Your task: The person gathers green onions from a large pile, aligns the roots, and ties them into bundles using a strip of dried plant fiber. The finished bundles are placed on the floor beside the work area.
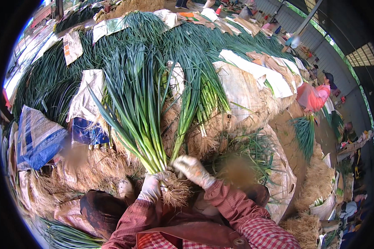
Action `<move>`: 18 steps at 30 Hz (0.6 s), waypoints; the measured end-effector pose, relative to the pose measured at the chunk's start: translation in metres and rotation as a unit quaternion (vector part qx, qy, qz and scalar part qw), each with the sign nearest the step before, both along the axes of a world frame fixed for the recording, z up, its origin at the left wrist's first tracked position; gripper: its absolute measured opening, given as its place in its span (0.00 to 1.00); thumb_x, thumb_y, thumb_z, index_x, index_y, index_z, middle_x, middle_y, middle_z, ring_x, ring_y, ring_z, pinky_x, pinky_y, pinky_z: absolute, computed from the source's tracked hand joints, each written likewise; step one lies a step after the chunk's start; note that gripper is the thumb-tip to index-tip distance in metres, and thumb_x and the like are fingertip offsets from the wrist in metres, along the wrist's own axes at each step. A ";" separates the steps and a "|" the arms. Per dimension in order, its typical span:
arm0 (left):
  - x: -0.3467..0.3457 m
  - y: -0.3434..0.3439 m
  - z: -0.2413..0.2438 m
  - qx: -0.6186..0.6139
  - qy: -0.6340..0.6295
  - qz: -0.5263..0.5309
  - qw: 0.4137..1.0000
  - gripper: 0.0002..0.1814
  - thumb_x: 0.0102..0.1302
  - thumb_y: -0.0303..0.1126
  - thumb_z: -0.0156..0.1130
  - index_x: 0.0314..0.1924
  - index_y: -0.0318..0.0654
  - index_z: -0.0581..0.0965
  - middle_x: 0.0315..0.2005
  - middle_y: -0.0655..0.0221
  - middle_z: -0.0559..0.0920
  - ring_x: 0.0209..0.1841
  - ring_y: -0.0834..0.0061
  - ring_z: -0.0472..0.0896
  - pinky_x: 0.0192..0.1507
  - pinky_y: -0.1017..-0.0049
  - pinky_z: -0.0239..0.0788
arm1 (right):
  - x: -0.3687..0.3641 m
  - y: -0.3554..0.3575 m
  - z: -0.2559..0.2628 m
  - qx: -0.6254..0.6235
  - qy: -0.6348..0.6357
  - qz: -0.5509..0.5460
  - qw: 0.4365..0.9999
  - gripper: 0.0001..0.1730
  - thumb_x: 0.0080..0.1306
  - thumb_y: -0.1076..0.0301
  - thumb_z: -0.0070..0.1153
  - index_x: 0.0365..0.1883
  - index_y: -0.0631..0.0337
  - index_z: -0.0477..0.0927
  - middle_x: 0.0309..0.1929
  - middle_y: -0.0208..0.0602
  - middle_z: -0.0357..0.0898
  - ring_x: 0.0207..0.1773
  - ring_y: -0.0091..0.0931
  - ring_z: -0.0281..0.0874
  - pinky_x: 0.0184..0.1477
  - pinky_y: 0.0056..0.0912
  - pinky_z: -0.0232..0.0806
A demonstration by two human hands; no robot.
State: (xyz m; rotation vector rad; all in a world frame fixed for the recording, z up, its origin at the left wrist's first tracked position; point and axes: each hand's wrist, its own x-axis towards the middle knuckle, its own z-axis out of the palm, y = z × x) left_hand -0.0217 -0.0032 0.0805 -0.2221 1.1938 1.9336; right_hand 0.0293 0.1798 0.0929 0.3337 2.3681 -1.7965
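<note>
My left hand (pixel 153 186), in a whitish glove, is closed around the white lower stems of a bunch of green onions (pixel 137 124). Their green leaves fan away from me, and the tangled roots (pixel 176 191) hang over beside my wrist. My right hand (pixel 191 169), in a soiled white glove, is at the base of another slender green onion stalk (pixel 182 133), just right of the bunch. Its fingertips are blurred, so whether they grip that stalk is unclear. Beyond both hands lies a big heap of green onions (pixel 212 93) with roots towards me.
White sacks (pixel 258 73) and a blue-and-white woven sack (pixel 40 137) cover parts of the heap. Loose green leaves (pixel 252 149) lie on a sheet at the right. More onions (pixel 71 235) lie at lower left. A person in pink (pixel 314 93) sits at the right with onions.
</note>
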 end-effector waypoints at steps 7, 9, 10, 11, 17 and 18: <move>0.002 -0.011 0.020 0.040 0.041 0.033 0.998 0.11 0.57 0.23 0.64 0.42 0.34 0.81 0.21 0.72 0.79 0.13 0.82 0.73 0.12 0.82 0.63 | -0.065 0.051 0.012 -0.005 -0.006 -0.156 0.988 0.44 0.66 0.53 0.59 0.71 0.62 0.51 0.45 0.38 0.79 0.24 0.20 0.73 0.24 0.21 0.71; 0.000 -0.014 0.018 0.009 0.017 0.023 1.000 0.11 0.57 0.23 0.64 0.42 0.33 0.82 0.20 0.71 0.79 0.13 0.82 0.73 0.13 0.82 0.63 | -0.053 0.022 0.003 -0.099 -0.021 -0.105 0.989 0.26 0.68 0.55 0.56 0.55 0.64 0.68 0.30 0.29 0.77 0.18 0.17 0.68 0.19 0.19 0.65; -0.001 -0.015 0.015 0.020 0.003 0.026 0.999 0.11 0.57 0.23 0.63 0.42 0.33 0.82 0.20 0.71 0.79 0.13 0.81 0.72 0.12 0.82 0.62 | -0.041 0.004 0.002 -0.059 -0.001 -0.130 0.990 0.19 0.70 0.56 0.54 0.49 0.63 0.70 0.28 0.27 0.76 0.19 0.17 0.67 0.19 0.20 0.64; -0.002 -0.016 0.011 0.031 -0.009 0.028 0.999 0.11 0.58 0.23 0.63 0.42 0.33 0.82 0.19 0.71 0.78 0.13 0.81 0.72 0.12 0.82 0.62 | -0.029 -0.013 0.004 -0.036 0.054 -0.125 0.990 0.15 0.71 0.58 0.52 0.43 0.62 0.73 0.27 0.25 0.75 0.19 0.17 0.67 0.19 0.21 0.64; -0.008 -0.008 -0.004 0.028 0.012 0.080 0.996 0.11 0.58 0.22 0.60 0.42 0.31 0.82 0.15 0.77 0.73 0.11 0.85 0.65 0.12 0.85 0.52 | 0.045 -0.032 0.072 0.128 0.204 0.127 0.962 0.08 0.73 0.69 0.49 0.38 0.66 0.75 0.21 0.24 0.71 0.22 0.21 0.71 0.26 0.23 0.65; -0.009 -0.006 -0.001 0.038 0.009 0.085 0.996 0.11 0.58 0.22 0.60 0.42 0.30 0.81 0.15 0.77 0.72 0.11 0.86 0.64 0.12 0.85 0.52 | 0.053 -0.020 0.083 -0.040 0.086 0.129 0.987 0.08 0.73 0.69 0.49 0.37 0.65 0.75 0.24 0.25 0.72 0.24 0.19 0.70 0.28 0.20 0.66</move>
